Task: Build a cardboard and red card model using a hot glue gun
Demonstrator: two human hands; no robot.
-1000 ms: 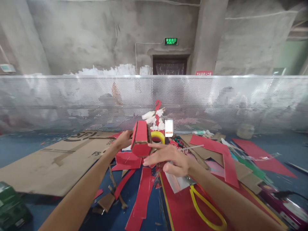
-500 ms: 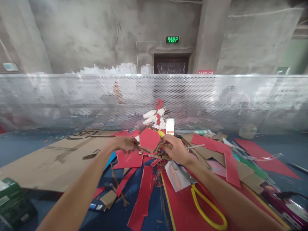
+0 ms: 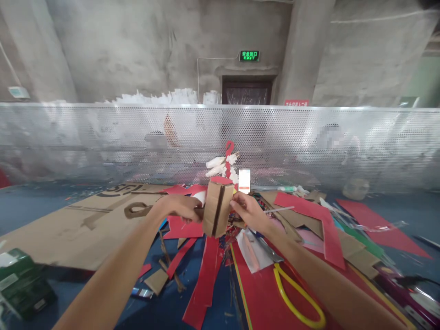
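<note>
I'd judge this a checking step: the red-topped cardboard box (image 3: pixel 217 211) is held up over the tabletop (image 3: pixel 158 316), left hand (image 3: pixel 184 208) closed at its left side, right hand's (image 3: pixel 250 211) grip narrow on its right edge. Turning it calls for light, even pressure.

We are turning the cardboard box (image 3: pixel 210 208) so its brown sides are facing us instead of its red end; the looped brown strip (image 3: pixel 136 215) by our left hand (image 3: pixel 184 208) is now showing its opening.
</note>
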